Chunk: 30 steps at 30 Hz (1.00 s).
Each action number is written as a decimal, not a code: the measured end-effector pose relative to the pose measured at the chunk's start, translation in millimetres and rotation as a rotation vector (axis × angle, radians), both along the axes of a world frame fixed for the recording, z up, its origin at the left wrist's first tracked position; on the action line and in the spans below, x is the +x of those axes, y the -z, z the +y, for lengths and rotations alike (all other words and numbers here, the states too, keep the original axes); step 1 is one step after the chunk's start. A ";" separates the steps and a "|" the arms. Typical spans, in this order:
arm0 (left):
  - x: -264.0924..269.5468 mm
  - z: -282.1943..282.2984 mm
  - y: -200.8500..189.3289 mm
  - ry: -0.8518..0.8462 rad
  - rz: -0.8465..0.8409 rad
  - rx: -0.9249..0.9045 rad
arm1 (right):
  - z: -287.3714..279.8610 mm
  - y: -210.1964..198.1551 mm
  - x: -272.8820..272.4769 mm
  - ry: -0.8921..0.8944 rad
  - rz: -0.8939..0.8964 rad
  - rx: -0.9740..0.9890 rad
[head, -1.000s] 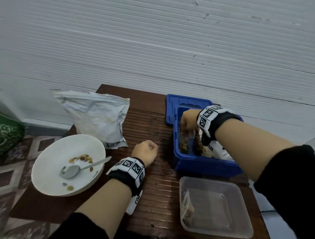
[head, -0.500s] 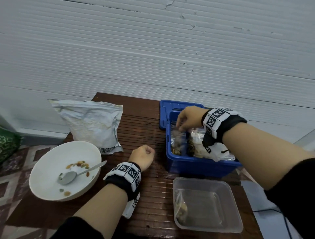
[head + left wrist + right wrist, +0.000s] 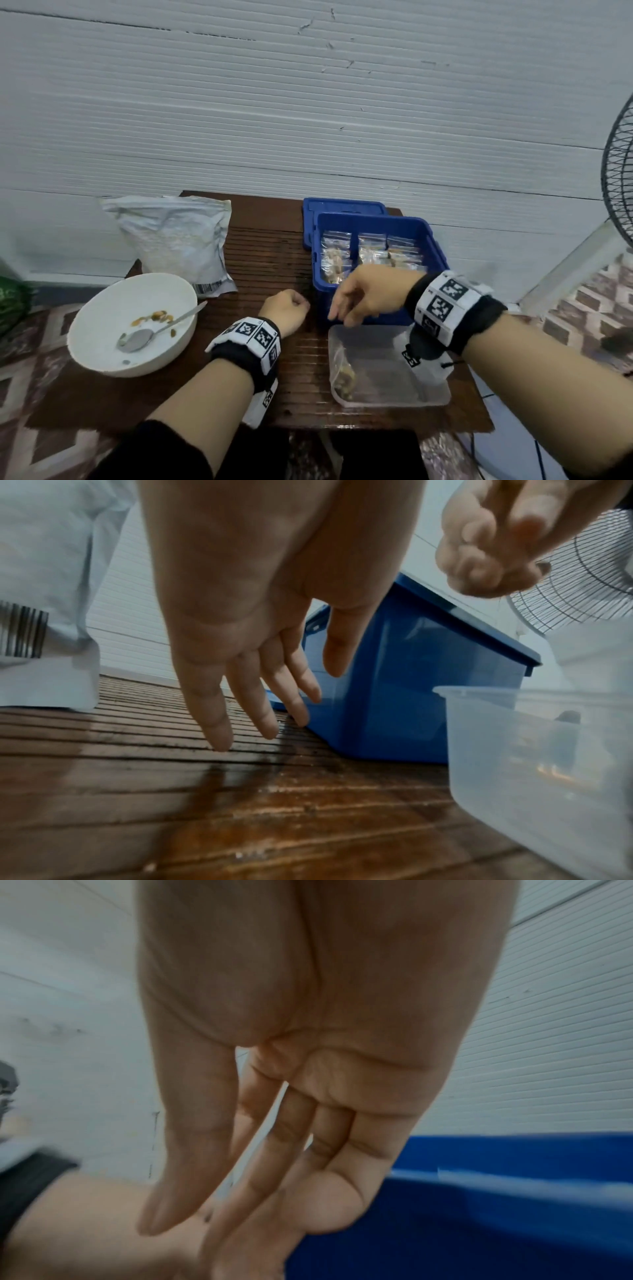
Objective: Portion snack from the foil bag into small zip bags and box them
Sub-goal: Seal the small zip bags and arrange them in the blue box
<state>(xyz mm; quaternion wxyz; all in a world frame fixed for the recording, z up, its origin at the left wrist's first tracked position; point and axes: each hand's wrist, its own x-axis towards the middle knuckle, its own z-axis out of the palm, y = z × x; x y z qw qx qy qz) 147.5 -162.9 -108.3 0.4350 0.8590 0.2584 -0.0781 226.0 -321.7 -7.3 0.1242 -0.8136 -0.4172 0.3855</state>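
The right hand (image 3: 308, 1047) fills most of the right wrist view, palm toward the camera, its fingers (image 3: 267, 1150) long, relaxed and holding nothing. Below and to the right runs the blurred rim of the blue box (image 3: 496, 1204). A pale ribbed wall (image 3: 548, 1042) stands behind.

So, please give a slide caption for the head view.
Empty right hand hovers between blue box of filled zip bags and clear tub.

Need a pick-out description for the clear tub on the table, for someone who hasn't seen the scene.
Start at the brown slatted table against the white wall. Find the blue box of filled zip bags on its right half. Directly in front of it, at the near edge, sits the clear plastic tub: shallow, see-through, holding just one bag against its left wall.
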 end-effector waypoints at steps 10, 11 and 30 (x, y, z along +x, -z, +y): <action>-13.3 -15.7 -11.9 0.064 -0.070 -0.113 | -12.1 39.0 -34.3 -0.038 -0.300 -0.016; -13.7 -16.9 -12.8 0.091 -0.075 -0.137 | -14.7 37.0 -33.2 -0.028 -0.297 -0.027; -20.5 -35.0 -36.4 0.359 -0.355 -0.051 | -44.1 15.0 -21.7 0.226 -0.290 0.105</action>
